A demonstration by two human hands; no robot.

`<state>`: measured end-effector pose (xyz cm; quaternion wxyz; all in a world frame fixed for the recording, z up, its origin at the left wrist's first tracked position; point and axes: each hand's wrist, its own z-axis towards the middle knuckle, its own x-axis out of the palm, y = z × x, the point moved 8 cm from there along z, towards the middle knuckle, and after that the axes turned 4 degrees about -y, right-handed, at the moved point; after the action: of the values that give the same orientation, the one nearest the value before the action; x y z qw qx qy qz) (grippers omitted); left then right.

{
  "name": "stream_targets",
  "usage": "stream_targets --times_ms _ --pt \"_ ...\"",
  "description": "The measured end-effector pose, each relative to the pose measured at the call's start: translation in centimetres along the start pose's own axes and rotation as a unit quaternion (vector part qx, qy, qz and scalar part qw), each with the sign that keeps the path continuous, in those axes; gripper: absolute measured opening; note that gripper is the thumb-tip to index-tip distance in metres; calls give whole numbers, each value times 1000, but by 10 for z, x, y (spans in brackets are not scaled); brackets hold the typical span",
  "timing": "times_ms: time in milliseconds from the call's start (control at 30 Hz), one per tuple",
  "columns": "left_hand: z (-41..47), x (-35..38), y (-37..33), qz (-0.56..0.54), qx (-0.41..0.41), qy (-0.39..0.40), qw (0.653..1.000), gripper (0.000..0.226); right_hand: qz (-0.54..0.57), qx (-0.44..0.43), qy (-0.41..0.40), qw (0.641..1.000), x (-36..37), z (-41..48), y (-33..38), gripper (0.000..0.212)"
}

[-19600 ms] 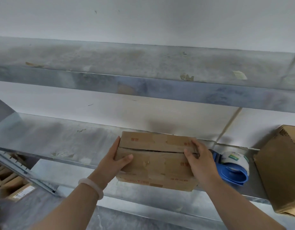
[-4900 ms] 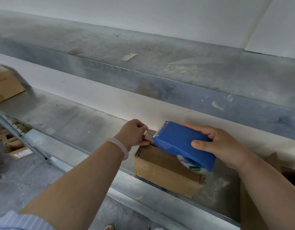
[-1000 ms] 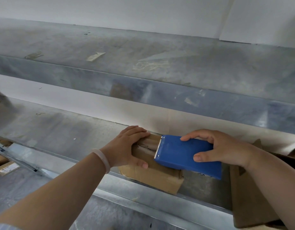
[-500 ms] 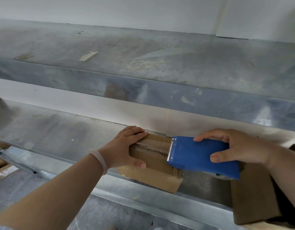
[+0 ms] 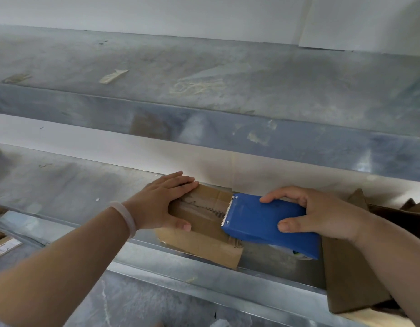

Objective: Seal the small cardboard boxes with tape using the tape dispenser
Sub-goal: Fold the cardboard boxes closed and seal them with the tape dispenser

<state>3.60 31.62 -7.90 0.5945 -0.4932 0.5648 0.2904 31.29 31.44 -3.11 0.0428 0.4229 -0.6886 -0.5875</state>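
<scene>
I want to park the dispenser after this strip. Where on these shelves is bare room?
Widest: the lower shelf left of the small box, past the left hand. The upper shelf shows only tape scraps. Crowded: right of that box, where tape dispenser, right hand and larger cardboard box leave a narrow gap.

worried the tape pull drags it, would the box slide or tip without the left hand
Likely slides: the box looks small and light on a smooth metal shelf. It might tip off, sitting at the shelf's front edge. The left hand pressed flat on top probably resists the dispenser's pull.
</scene>
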Motion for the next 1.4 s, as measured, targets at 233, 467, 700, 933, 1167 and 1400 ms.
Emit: stream_targets --times_ms 233,467,700,933,1167,1400 --pt "20 -1 -30 -5 -154 -79 985 69 6 -16 -11 1000 4 1 10 44" --pt "25 11 -29 87 -160 -51 982 62 12 -10 -1 1000 3 -4 6 45" --pt "26 12 -28 92 -160 -43 982 64 12 3 2 1000 -16 -27 -3 43" --pt "25 12 -28 90 -152 -43 983 64 -28 35 12 999 -31 -45 -7 45" --pt "23 9 -19 90 -147 -41 984 64 -91 57 12 994 -13 -36 -4 42" --pt "16 -8 -12 139 -121 -67 981 64 -96 33 -22 995 26 -20 4 40"
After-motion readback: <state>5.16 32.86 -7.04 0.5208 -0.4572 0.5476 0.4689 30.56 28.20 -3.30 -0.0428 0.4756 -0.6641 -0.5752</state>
